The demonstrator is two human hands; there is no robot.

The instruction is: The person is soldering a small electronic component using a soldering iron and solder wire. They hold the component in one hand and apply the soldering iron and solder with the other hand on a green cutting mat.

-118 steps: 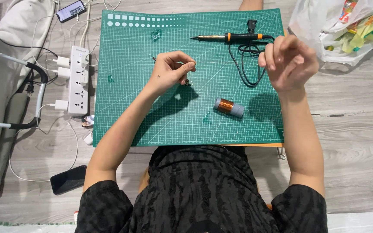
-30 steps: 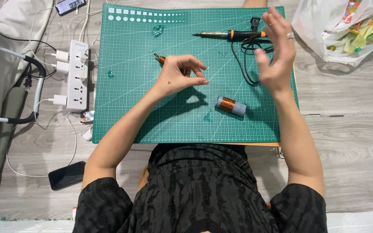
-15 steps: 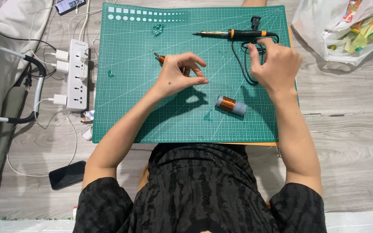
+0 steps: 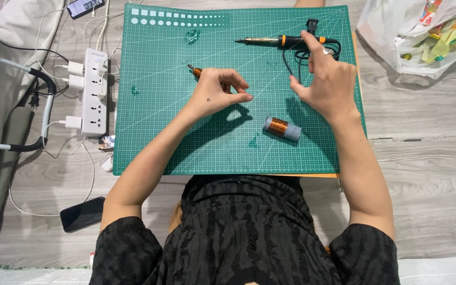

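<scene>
My left hand [image 4: 215,95] rests on the green cutting mat [image 4: 159,137], its fingers curled around a small rod wound with copper wire [image 4: 195,72] whose tip sticks out past the knuckles. My right hand [image 4: 325,82] hovers over the mat's right part, fingers apart and pointing up, with a ring on one finger. It is just below the black and orange soldering iron [image 4: 281,40] and over its black cord. I see nothing held in it. A spool of copper wire [image 4: 281,128] lies on its side between my forearms.
A white power strip [image 4: 93,89] with plugged chargers and cables lies left of the mat. Two phones lie on the floor, one at the lower left [image 4: 82,214] and one at the top [image 4: 83,7]. A plastic bag [image 4: 423,34] with colourful contents sits at the top right. Small green bits [image 4: 192,36] lie on the mat.
My right hand came down from a stretched-up pose at the soldering iron and shifted slightly left, fingers spreading. My left hand stays in place on the wound rod.
</scene>
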